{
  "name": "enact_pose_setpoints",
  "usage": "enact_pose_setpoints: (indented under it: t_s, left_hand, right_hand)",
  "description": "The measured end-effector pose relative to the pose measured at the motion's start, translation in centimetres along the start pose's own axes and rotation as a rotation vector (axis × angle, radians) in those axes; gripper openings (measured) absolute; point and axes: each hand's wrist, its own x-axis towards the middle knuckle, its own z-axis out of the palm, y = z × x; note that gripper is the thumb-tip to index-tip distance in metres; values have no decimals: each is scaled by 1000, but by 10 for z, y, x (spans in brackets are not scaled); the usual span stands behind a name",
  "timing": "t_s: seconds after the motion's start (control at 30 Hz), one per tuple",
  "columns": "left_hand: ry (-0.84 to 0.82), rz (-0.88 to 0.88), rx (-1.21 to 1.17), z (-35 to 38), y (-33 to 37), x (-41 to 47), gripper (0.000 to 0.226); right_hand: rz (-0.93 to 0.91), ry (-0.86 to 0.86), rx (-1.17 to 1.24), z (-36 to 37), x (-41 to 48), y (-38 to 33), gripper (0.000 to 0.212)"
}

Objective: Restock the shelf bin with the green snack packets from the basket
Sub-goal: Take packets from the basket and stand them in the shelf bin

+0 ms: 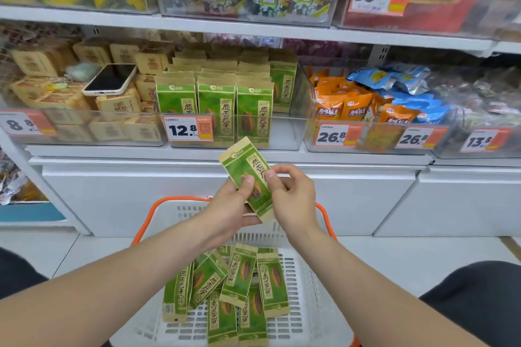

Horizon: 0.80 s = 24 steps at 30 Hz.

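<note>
Shop aisle: I hold one flat green-and-tan paper snack packet (243, 167) in both hands, above the white plastic lattice basket (311, 304) with the orange rim. My left hand (228, 205) cups the packet from beneath, thumb pressed on its face, while my right hand (296, 194) pinches its right edge between thumb and forefinger. The packet is tilted, its tan top strip pointing up and left toward the shelf. Dark printed characters run down the green panel beside a picture of a brown striped seed. A loose heap of matching packets (242, 284) lies overlapping in the basket below my forearms. Ahead, the clear plastic shelf bin (306, 93) holds upright rows of the same packets (217, 101), three across at the front, with another set further back at the right. A white-and-orange price tag (187, 128) reading 12.8 is fixed to the bin's front
</note>
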Motion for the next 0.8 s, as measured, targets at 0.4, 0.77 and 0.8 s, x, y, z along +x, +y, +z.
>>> enact_pose_setpoints:
  t_s: [0.4,0.77,0.8]
  left_hand:
    - [-35,263,133,24,55,-11,46]
    - [-60,405,776,18,113,15,45]
    - [-73,412,889,19,118,17,43]
  right_hand:
    - [213,42,431,-7,4,-62,14]
    - [-71,-97,-40,-38,43,-110,64]
    - [-131,-116,-42,-40,47,-114,71]
